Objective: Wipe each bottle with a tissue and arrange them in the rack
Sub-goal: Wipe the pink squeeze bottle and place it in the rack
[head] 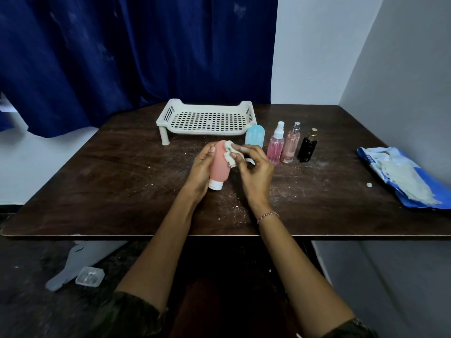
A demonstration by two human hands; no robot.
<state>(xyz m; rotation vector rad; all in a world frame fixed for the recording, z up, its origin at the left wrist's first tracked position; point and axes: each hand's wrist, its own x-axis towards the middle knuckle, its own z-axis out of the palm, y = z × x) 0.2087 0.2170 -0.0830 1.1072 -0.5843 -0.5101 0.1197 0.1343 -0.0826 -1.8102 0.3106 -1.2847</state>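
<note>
Head view, pink bottle [219, 164] cap-down, perhaps slightly tilted

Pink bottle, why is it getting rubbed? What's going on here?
A person is cleaning bottles. The left hand holds the pink bottle while the right hand rubs a crumpled tissue on it. A blue bottle, a pink spray bottle, a pink perfume bottle and a black bottle stand waiting on the table beside the white rack, which has no bottles in it yet.
</note>
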